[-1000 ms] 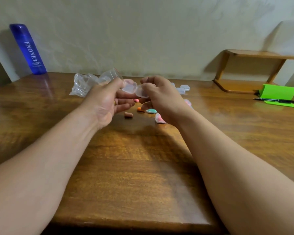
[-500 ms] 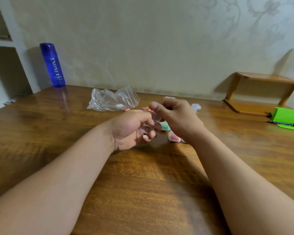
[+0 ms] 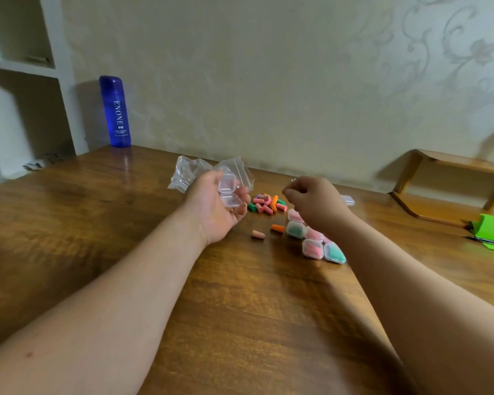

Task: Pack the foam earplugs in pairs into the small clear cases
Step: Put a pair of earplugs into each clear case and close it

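My left hand [image 3: 216, 208] lies palm up and holds a small clear case [image 3: 228, 191], hinged open and empty. My right hand [image 3: 315, 202] hovers apart from it, over the packed cases, fingers curled shut with nothing visible in them. A pile of loose foam earplugs [image 3: 267, 204] in pink, orange and green lies between the hands. A single pink earplug [image 3: 257, 234] and an orange earplug [image 3: 278, 228] lie nearer to me. Several closed cases with pink or teal earplugs [image 3: 314, 248] sit under my right wrist.
A crumpled clear plastic bag [image 3: 188, 172] lies behind my left hand. A blue bottle [image 3: 115, 111] stands at the wooden table's [image 3: 183, 323] back left corner. An empty case [image 3: 348, 199], a wooden stand [image 3: 451, 186] and a green pad with a pen [image 3: 489, 233] are on the right.
The hands have separated. The case that both hands held now lies open in my left palm, and my right hand has moved to the right. The camera has tilted up.
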The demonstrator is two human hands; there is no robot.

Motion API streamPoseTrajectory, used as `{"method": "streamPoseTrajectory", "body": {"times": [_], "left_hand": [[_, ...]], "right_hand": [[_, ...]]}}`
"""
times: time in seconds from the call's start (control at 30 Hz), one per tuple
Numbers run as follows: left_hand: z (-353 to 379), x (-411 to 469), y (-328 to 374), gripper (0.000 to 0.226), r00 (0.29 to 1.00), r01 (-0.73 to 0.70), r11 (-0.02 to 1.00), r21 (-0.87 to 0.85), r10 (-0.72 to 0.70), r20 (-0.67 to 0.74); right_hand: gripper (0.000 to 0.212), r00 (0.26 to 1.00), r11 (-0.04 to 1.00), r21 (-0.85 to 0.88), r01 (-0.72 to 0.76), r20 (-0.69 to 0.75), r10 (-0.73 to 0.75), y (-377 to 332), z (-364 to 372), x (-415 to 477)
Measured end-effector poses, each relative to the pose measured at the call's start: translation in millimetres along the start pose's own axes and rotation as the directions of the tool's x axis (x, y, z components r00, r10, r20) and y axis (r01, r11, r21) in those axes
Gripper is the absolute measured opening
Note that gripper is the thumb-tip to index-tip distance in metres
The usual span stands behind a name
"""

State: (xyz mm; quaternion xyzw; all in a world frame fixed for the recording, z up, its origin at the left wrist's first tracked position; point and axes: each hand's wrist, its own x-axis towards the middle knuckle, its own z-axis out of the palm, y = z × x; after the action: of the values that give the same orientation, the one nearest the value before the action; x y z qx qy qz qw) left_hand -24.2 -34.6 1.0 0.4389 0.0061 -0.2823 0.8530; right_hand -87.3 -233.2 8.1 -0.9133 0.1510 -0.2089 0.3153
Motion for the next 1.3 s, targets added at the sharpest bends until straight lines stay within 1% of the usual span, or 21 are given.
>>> {"method": "streamPoseTrajectory", "body": {"times": [0.13,0.23,0.3,0.43,0.5,0.6,0.67,0.77,0.87,0.93,1.0,1.1,1.23,1.3], "left_hand": [[-3.6,9.7,-2.9,0.042,1.000,-0.001,0.999,0.052,0.001,-0.005],[-3.5,15.4,-6.5,0.043,1.000,0.009,0.998,0.061,-0.009,0.006],[-2.5,16.4,-8.2,0.042,1.000,0.008,0.997,0.071,-0.011,0.030],[-1.6,15.6,-9.6,0.041,0.999,0.017,0.996,0.090,-0.021,0.043],[-1.8,15.8,-9.9,0.041,0.999,0.023,0.995,0.096,-0.027,0.039],[-1.2,16.0,-10.6,0.040,0.998,0.038,0.991,0.126,-0.044,0.043],[-0.4,15.2,-10.8,0.039,0.998,0.040,0.989,0.142,-0.047,0.042],[0.6,14.4,-10.6,0.042,0.998,0.039,0.989,0.140,-0.045,0.043],[2.0,13.8,-10.6,0.048,0.998,0.031,0.989,0.144,-0.039,0.050],[3.8,12.1,-10.8,0.048,0.997,0.020,0.988,0.153,-0.030,0.065],[4.4,11.8,-10.5,0.047,0.997,0.015,0.987,0.158,-0.027,0.077],[2.2,15.4,-11.5,0.045,0.994,0.018,0.987,0.161,-0.035,0.107],[2.6,15.3,-14.0,0.042,0.989,0.007,0.985,0.173,-0.033,0.147],[5.1,11.8,-15.1,0.039,0.986,0.004,0.983,0.185,-0.034,0.163]], "right_hand": [[0.026,1.000,0.984,-0.180,0.011,0.018,-0.008,2.0,6.7,23.8],[0.033,0.997,0.962,-0.271,0.013,0.072,0.007,3.2,11.0,38.6],[0.035,0.995,0.947,-0.321,0.013,0.101,0.021,5.7,14.7,47.5],[0.028,0.986,0.921,-0.388,0.022,0.159,0.043,7.4,18.4,57.9],[0.024,0.984,0.921,-0.389,0.024,0.172,0.047,7.7,19.9,59.5],[0.021,0.984,0.921,-0.388,0.022,0.169,0.047,8.1,21.9,57.7],[0.018,0.988,0.937,-0.350,0.015,0.147,0.039,8.6,22.7,56.4],[0.012,0.998,0.978,-0.207,0.005,0.069,0.009,6.0,20.0,50.1],[0.009,0.999,0.999,0.053,-0.012,-0.038,0.014,-3.9,12.1,31.9],[0.010,0.998,0.974,0.225,-0.015,-0.064,0.030,-13.0,8.5,14.9],[0.012,0.997,0.943,0.332,-0.002,-0.075,0.029,-21.4,9.3,-1.6],[0.014,0.994,0.922,0.383,0.057,-0.108,-0.017,-31.1,14.4,-19.3],[0.007,0.989,0.911,0.393,0.124,-0.124,-0.081,-38.0,20.2,-31.1],[0.003,0.984,0.926,0.339,0.165,-0.125,-0.129,-37.7,25.6,-32.9]]}}
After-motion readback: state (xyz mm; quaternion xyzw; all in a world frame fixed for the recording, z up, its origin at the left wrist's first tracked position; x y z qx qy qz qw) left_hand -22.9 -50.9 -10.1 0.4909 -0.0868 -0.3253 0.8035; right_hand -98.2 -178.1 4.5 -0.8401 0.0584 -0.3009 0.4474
